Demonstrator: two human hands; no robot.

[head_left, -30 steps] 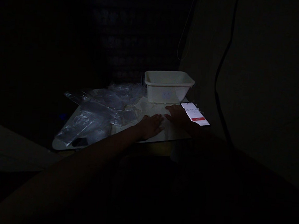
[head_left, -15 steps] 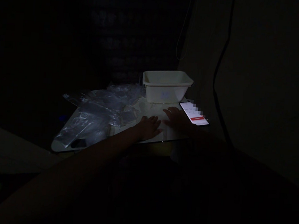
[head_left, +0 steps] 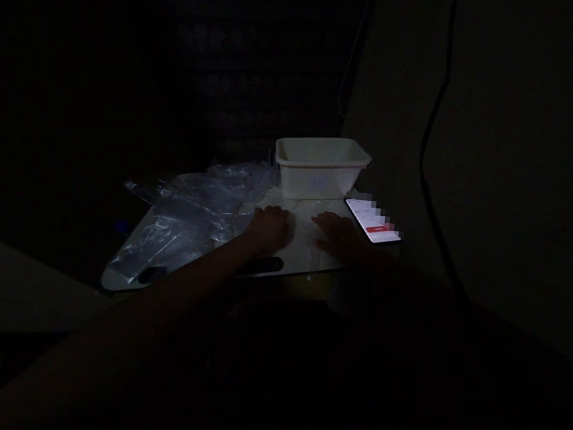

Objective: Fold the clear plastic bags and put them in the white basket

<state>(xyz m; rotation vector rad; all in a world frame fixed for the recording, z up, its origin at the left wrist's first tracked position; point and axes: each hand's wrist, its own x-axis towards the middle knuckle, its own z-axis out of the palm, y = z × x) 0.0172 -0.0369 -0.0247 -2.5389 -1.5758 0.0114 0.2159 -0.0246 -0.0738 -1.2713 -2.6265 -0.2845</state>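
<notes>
My left hand (head_left: 269,232) is on the small white table (head_left: 298,259), its fingers curled under; the dark hides what they hold, if anything. Beside it on the left lies a loose heap of clear plastic bags (head_left: 175,229). My right hand (head_left: 337,234) rests open on the right part of the tabletop, with fingers stretched and apart. A lit phone (head_left: 374,219) lies just beyond it at the right edge. Behind both hands stands a cream plastic tub (head_left: 319,181); its floor is hidden from this angle.
Dark oval slots (head_left: 267,265) run along the table's near edge. A black cable (head_left: 425,153) hangs down the wall on the right. A rough brick wall (head_left: 218,82) rises behind the table. Most of the surroundings are too dark to make out.
My left hand has shifted left and away from me, toward the plastic bags, and its fingers have curled in. The right hand has stayed nearly in place.
</notes>
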